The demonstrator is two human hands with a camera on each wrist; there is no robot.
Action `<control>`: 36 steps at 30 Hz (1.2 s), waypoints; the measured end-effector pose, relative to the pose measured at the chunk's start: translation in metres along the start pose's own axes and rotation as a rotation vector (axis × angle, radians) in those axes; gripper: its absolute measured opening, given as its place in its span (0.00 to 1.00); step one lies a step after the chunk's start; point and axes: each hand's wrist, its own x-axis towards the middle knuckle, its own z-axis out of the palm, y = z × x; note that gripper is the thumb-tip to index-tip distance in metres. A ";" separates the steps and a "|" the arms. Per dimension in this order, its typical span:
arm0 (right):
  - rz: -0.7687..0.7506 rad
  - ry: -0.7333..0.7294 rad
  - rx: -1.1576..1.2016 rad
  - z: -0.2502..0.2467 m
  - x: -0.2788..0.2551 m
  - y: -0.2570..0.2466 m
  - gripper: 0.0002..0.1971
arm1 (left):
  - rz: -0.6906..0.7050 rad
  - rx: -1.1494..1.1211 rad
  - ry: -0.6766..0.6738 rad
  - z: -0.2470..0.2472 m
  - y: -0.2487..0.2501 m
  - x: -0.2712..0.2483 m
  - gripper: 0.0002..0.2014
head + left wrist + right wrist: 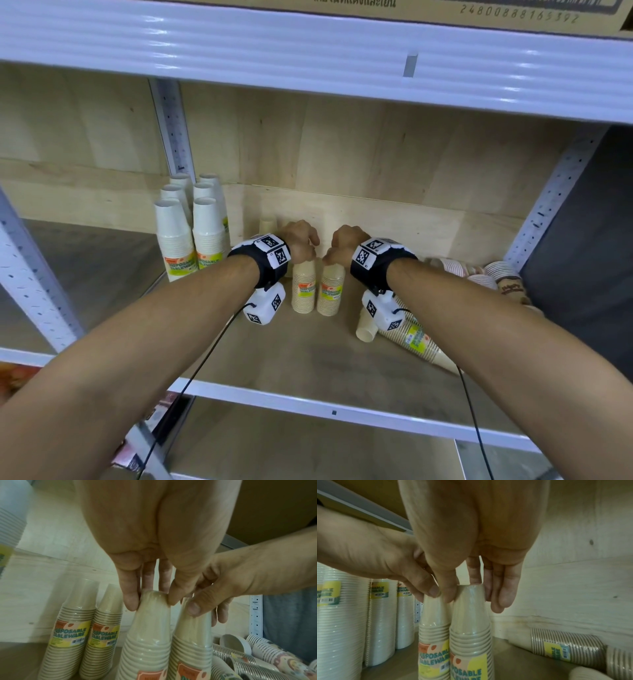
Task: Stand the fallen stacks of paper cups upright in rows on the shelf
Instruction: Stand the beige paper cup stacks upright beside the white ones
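Two upright beige cup stacks stand side by side mid-shelf. My left hand (303,246) pinches the top of the left beige stack (304,289) between thumb and fingers (130,601). My right hand (337,251) grips the top of the right beige stack (331,293) the same way, thumb and fingers (498,599) curled round its top cup. In the left wrist view my left hand (150,599) and the right stack (192,628) almost touch. A wrapped beige stack (407,334) lies on its side at the front right.
Several white cup stacks (191,233) stand in rows at the left. Two more upright beige stacks (73,628) stand behind my left hand. Fallen patterned stacks (496,277) lie against the right upright. The shelf board (291,346) shows bare wood in front. An upper shelf edge (308,58) hangs overhead.
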 end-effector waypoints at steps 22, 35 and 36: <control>-0.096 -0.070 -0.014 -0.014 -0.005 -0.010 0.20 | 0.026 -0.014 0.011 -0.011 -0.006 0.007 0.15; -0.150 -0.007 0.044 -0.008 0.021 -0.046 0.18 | -0.124 0.106 0.153 -0.037 -0.034 0.017 0.12; -0.156 -0.011 0.045 -0.006 0.023 -0.049 0.18 | -0.128 0.109 0.156 -0.036 -0.037 0.019 0.12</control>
